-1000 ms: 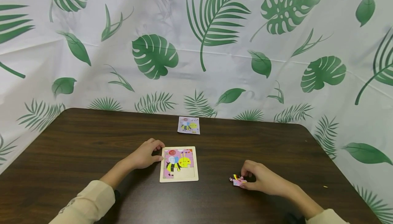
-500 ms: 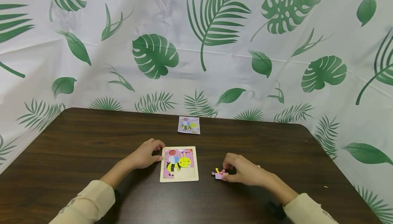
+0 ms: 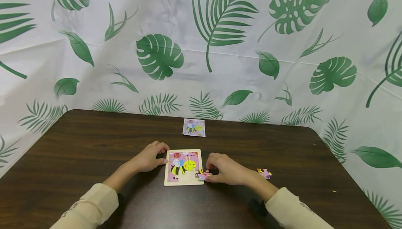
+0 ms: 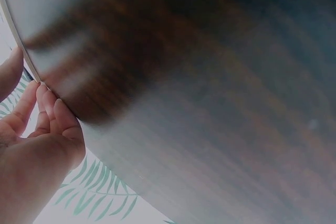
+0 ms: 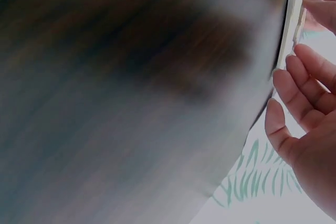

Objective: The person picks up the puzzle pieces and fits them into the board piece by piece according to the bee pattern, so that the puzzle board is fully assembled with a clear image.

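A square wooden puzzle board lies on the dark table, most of its bee picture filled in. Bare wood shows at its lower right. My left hand rests at the board's left side, thumb and fingertips touching the edge. With thumb and fingers, my right hand pinches a pink, yellow and black jigsaw piece over the board's right rim, overlapping the bare area. In the right wrist view, the right hand's lower fingers extend beside the board edge; the piece is mostly hidden there.
Another jigsaw piece, pink with yellow, lies behind the right forearm. A printed card with the bee picture lies near the table's far edge. A tiny pale scrap is at the right. A leaf-print cloth hangs behind the table.
My right hand has carried the pinched jigsaw piece leftward, from the right part of the table to the board's right rim. Another piece has come into view behind it. My left hand stays put.
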`<state>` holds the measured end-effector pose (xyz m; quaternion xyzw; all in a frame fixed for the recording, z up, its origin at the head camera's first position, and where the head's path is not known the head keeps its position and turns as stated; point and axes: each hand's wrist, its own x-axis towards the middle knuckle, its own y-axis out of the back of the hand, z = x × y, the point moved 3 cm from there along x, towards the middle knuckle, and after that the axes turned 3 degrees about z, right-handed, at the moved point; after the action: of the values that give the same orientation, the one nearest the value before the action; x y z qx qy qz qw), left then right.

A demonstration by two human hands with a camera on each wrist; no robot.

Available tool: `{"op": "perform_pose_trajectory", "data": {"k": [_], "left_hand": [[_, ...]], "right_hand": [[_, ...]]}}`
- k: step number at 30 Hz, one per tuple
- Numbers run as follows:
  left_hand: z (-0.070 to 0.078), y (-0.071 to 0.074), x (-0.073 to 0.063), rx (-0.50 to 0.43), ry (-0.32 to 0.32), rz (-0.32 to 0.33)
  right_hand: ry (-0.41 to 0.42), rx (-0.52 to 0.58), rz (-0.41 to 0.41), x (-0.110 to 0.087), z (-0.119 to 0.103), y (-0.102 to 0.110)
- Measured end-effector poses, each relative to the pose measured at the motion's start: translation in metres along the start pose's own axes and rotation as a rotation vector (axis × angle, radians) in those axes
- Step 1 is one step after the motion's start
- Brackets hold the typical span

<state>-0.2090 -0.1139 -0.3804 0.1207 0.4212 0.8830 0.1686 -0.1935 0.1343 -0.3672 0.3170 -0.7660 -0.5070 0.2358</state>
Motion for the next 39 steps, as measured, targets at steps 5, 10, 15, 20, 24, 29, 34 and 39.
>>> {"op": "perform_pose_trajectory", "data": {"k": [5,10,15,20,24,29,34,39], "left_hand": [[0.0,0.0,0.001,-0.003,-0.006,0.004],[-0.001,0.0,0.001,-0.002,0.0,0.001],[-0.001,0.0,0.001,-0.002,0.004,-0.001],[-0.002,0.0,0.001,-0.002,0.009,-0.004],[-0.002,0.0,0.001,-0.002,0.0,-0.005],[-0.002,0.001,0.002,-0.002,-0.011,-0.001],[-0.002,0.001,0.002,-0.003,-0.013,0.0],[-0.003,0.0,0.002,0.001,-0.011,0.0]], "right_hand": [[0.005,-0.018,-0.009,0.012,-0.008,-0.005],[0.011,-0.045,-0.014,0.021,-0.016,-0.009],[0.027,-0.065,-0.011,0.029,-0.021,-0.013],[0.031,-0.069,-0.013,0.035,-0.025,-0.015],[0.045,-0.069,-0.017,0.037,-0.029,-0.017],[0.066,-0.083,-0.011,0.041,-0.033,-0.018],[0.058,-0.095,-0.013,0.043,-0.034,-0.02],[0.061,-0.09,-0.006,0.042,-0.034,-0.02]]}}
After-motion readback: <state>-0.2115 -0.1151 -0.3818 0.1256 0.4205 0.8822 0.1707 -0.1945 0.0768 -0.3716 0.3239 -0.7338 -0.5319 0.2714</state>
